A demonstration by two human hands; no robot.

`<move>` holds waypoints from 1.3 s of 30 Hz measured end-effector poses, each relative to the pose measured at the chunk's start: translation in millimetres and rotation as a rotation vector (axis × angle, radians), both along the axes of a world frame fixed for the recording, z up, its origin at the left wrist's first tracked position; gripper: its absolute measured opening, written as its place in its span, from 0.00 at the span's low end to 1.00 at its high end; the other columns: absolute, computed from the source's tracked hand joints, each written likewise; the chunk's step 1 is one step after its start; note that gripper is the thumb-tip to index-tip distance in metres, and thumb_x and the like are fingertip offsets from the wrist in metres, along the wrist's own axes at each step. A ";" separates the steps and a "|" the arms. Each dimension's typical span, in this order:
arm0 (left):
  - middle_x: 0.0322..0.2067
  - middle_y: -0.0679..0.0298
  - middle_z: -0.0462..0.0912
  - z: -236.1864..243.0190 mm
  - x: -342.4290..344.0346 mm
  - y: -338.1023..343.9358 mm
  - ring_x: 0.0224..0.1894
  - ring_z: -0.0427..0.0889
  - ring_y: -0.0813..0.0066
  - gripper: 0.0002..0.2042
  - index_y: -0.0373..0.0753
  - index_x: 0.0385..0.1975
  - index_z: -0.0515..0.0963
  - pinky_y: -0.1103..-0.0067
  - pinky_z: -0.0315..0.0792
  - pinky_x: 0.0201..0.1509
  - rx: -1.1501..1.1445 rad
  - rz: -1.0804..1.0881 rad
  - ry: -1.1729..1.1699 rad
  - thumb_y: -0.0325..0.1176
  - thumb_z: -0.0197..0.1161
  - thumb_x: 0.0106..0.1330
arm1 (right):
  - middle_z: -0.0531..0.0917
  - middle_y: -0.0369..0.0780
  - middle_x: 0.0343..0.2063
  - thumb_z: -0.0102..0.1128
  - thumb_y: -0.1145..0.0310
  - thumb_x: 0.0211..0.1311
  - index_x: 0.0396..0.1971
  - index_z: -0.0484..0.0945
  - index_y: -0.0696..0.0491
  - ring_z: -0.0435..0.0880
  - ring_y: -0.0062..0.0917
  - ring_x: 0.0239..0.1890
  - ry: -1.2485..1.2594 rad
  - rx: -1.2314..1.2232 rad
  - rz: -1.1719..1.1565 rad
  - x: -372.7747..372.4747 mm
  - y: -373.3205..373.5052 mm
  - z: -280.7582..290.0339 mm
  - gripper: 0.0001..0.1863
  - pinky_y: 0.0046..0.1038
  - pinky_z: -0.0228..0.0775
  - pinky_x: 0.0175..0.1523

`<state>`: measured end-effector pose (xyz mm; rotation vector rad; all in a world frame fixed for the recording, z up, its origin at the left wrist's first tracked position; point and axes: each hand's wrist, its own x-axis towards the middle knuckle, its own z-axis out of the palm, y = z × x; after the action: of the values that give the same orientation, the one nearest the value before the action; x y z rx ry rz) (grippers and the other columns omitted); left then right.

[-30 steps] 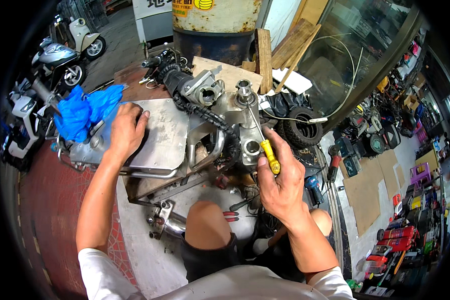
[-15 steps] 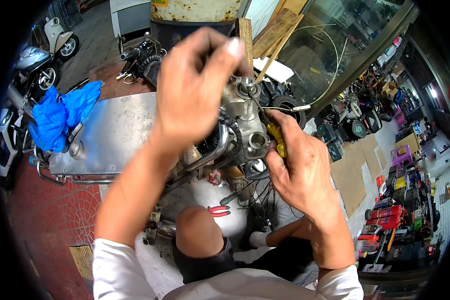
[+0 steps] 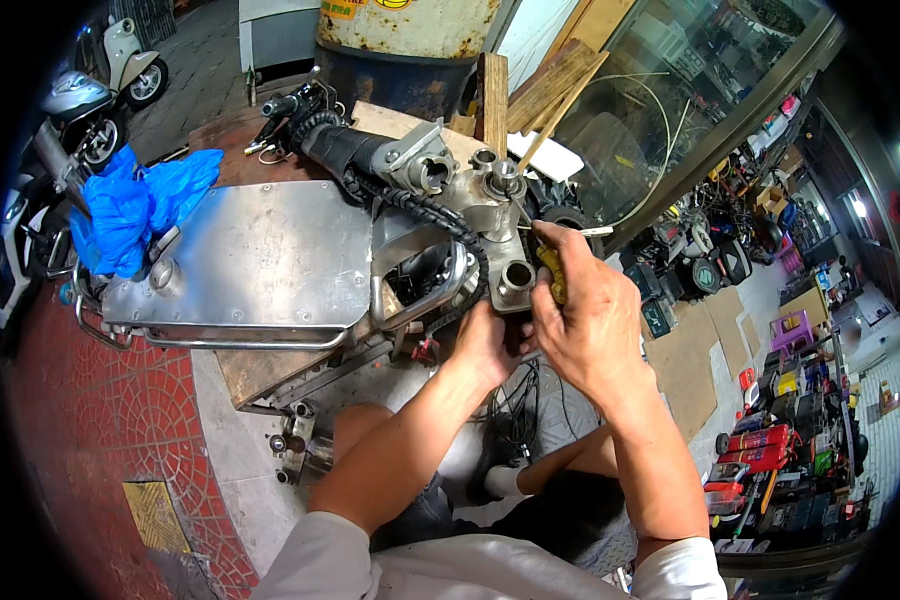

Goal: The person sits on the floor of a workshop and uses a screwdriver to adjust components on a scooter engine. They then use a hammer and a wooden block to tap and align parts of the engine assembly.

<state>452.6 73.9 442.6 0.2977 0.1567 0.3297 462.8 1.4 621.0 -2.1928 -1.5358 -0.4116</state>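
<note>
My right hand (image 3: 592, 310) is closed around the yellow handle of a screwdriver (image 3: 552, 268). Its thin shaft points up and left to the round metal collar (image 3: 505, 180) of a silver metal bracket (image 3: 498, 226). At the bracket's near end is a second round socket (image 3: 516, 283). Just below that end, my left hand (image 3: 484, 345) has its fingers curled at the bracket's lower edge, partly hidden under it. Left of the bracket runs a black ribbed cable (image 3: 415, 207), beside a dark tube with a silver clamp (image 3: 430, 172).
A flat metal box (image 3: 255, 260) framed by bent tubing lies on a low wooden bench (image 3: 245, 375). A blue plastic bag (image 3: 135, 205) rests at its left end. Wood boards (image 3: 550, 90) and a rusty drum (image 3: 410, 40) stand beyond. Fire extinguishers (image 3: 765, 440) and tools crowd the right.
My left hand has come down from above the bracket to its near lower edge, uncovering the clamp and dark tube. My right hand keeps the screwdriver at nearly the same place.
</note>
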 end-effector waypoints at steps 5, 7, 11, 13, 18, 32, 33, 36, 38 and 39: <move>0.24 0.71 0.70 13.9 -22.1 7.0 0.22 0.67 0.79 0.18 0.44 0.37 0.76 0.81 0.58 0.22 -0.144 0.069 -0.039 0.51 0.44 0.76 | 0.85 0.50 0.37 0.59 0.78 0.63 0.55 0.77 0.56 0.87 0.47 0.39 0.071 0.015 0.047 9.2 -1.9 1.9 0.19 0.36 0.78 0.45; 0.24 0.72 0.68 16.3 -22.0 -0.2 0.23 0.67 0.78 0.21 0.43 0.38 0.77 0.81 0.58 0.22 -0.151 0.120 -0.041 0.54 0.43 0.76 | 0.85 0.50 0.37 0.59 0.78 0.63 0.54 0.77 0.57 0.87 0.46 0.40 0.099 0.031 0.058 8.0 -0.7 0.9 0.18 0.36 0.78 0.45; 0.25 0.73 0.71 27.9 -22.5 -4.6 0.23 0.67 0.80 0.26 0.42 0.43 0.78 0.81 0.59 0.22 -0.163 0.195 -0.083 0.58 0.40 0.76 | 0.84 0.47 0.29 0.61 0.76 0.58 0.55 0.75 0.52 0.85 0.47 0.33 0.037 0.077 0.080 14.3 -1.8 -8.2 0.23 0.42 0.76 0.37; 0.35 0.71 0.76 38.8 -8.2 1.6 0.33 0.70 0.77 0.32 0.43 0.51 0.77 0.78 0.63 0.33 -0.057 0.189 -0.082 0.66 0.37 0.76 | 0.84 0.48 0.29 0.62 0.76 0.59 0.55 0.75 0.53 0.85 0.48 0.32 0.033 0.086 0.085 17.4 -1.1 -9.6 0.22 0.42 0.76 0.37; 0.60 0.64 0.74 20.2 38.2 -16.5 0.64 0.74 0.67 0.39 0.42 0.68 0.67 0.70 0.68 0.68 -0.063 0.200 -0.296 0.71 0.35 0.75 | 0.86 0.48 0.34 0.58 0.79 0.66 0.54 0.77 0.59 0.90 0.40 0.37 0.059 0.043 0.059 11.3 0.3 -1.4 0.17 0.33 0.78 0.44; 0.34 0.64 0.83 46.5 66.5 38.6 0.36 0.82 0.72 0.35 0.42 0.42 0.79 0.74 0.77 0.37 -0.275 0.350 -0.323 0.71 0.39 0.72 | 0.88 0.42 0.35 0.64 0.73 0.66 0.51 0.81 0.58 0.86 0.24 0.37 0.472 -0.086 0.150 65.4 -1.9 41.0 0.14 0.30 0.77 0.45; 0.35 0.64 0.83 49.9 63.7 45.9 0.36 0.82 0.71 0.34 0.42 0.40 0.78 0.74 0.76 0.37 -0.283 0.345 -0.331 0.70 0.38 0.72 | 0.88 0.43 0.35 0.65 0.73 0.65 0.50 0.81 0.58 0.87 0.29 0.36 0.338 -0.196 0.117 63.2 0.5 49.3 0.15 0.32 0.77 0.43; 0.29 0.66 0.79 46.6 63.4 54.1 0.31 0.79 0.72 0.34 0.42 0.34 0.77 0.75 0.76 0.36 -0.354 0.319 -0.208 0.71 0.41 0.71 | 0.85 0.43 0.30 0.65 0.73 0.61 0.50 0.83 0.57 0.86 0.40 0.31 -0.109 -0.366 0.161 58.9 9.0 63.8 0.16 0.39 0.76 0.36; 0.26 0.67 0.76 49.2 61.5 52.6 0.27 0.76 0.73 0.34 0.41 0.32 0.76 0.75 0.75 0.35 -0.341 0.302 -0.225 0.71 0.42 0.70 | 0.82 0.43 0.26 0.65 0.72 0.61 0.50 0.83 0.57 0.85 0.42 0.27 -0.386 -0.370 0.216 56.6 14.4 64.0 0.17 0.41 0.76 0.32; 0.26 0.67 0.76 51.4 61.2 51.4 0.27 0.77 0.72 0.34 0.41 0.32 0.76 0.75 0.75 0.35 -0.362 0.296 -0.197 0.71 0.42 0.70 | 0.81 0.43 0.24 0.65 0.72 0.61 0.50 0.84 0.56 0.84 0.41 0.26 -0.502 -0.364 0.237 54.7 16.8 61.8 0.17 0.40 0.76 0.31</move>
<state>513.7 125.2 494.0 -0.1192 0.0633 0.6116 517.5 18.2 682.8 -2.2341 -2.2666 -0.6895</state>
